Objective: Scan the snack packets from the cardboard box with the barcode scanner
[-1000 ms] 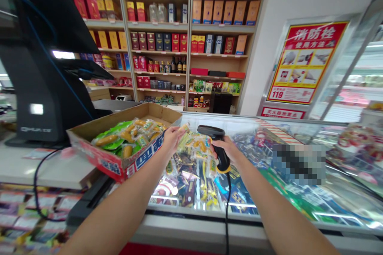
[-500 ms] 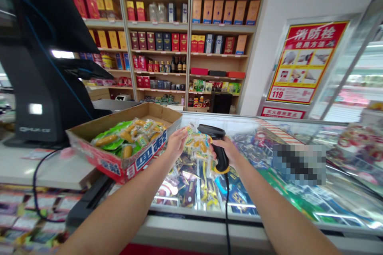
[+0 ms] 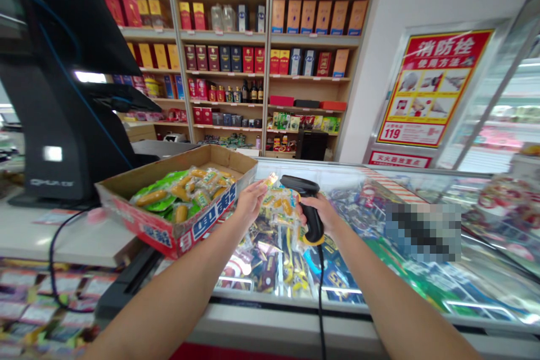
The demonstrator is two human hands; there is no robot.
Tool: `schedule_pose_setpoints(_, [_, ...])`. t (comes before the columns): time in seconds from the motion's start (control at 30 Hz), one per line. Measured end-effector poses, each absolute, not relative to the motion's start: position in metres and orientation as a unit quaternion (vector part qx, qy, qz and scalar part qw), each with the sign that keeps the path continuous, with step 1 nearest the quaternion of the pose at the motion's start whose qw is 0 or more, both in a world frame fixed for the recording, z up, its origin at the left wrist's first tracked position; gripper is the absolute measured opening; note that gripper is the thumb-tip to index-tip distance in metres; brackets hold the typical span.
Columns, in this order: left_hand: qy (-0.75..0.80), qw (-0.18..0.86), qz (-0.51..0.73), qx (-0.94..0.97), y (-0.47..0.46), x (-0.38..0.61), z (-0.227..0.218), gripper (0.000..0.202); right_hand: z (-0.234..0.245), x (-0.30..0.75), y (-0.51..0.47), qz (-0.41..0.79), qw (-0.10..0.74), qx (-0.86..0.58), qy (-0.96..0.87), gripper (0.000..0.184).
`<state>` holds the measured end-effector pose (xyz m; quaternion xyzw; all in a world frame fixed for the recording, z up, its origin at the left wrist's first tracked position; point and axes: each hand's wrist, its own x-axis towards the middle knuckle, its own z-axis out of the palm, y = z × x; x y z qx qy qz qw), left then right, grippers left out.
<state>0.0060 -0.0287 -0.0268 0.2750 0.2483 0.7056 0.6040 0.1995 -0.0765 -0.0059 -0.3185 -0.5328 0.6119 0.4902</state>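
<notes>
My right hand (image 3: 319, 212) is wrapped round the handle of a black barcode scanner (image 3: 311, 225), whose head points left and whose cable hangs down over the counter front. Just left of it, my left hand (image 3: 252, 201) pinches a small clear-wrapped snack (image 3: 272, 179) in its fingertips, close to the scanner head. Several wrapped yellow snacks (image 3: 282, 205) lie on the glass top between my hands. An open cardboard box (image 3: 169, 230) stands to the left, holding more wrapped yellow snacks (image 3: 198, 185) and green packaging.
A glass-topped freezer (image 3: 248, 298) full of packaged goods spreads beneath my arms. On the left counter stands a black checkout terminal (image 3: 71, 101) with a loose cable (image 3: 50, 259). Shelves (image 3: 223, 36) of boxes and bottles line the back. A red poster (image 3: 436, 87) hangs at the right.
The pinched snack has turned slightly and shows more plainly beside the scanner head. Both hands stay almost in place, with the scanner still held.
</notes>
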Motion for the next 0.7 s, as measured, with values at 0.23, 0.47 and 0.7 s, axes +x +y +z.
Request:
schedule_pose_setpoints(0.23, [0.237, 0.608, 0.710, 0.266, -0.025, 0.004, -0.029, 0.015, -0.012, 0.201, -0.075, 0.607, 0.481, -0.316, -0.548, 0.026])
schedule_pose_setpoints(0.47, [0.185, 0.597, 0.751, 0.213, -0.022, 0.002, -0.019, 0.009, 0.002, 0.182, -0.073, 0.576, 0.464, -0.325, -0.589, 0.024])
schedule_pose_setpoints(0.7, [0.101, 0.561, 0.806, 0.161, -0.034, -0.035, 0.025, 0.031, 0.055, 0.138, -0.068, 0.559, 0.436, -0.300, -0.638, 0.023])
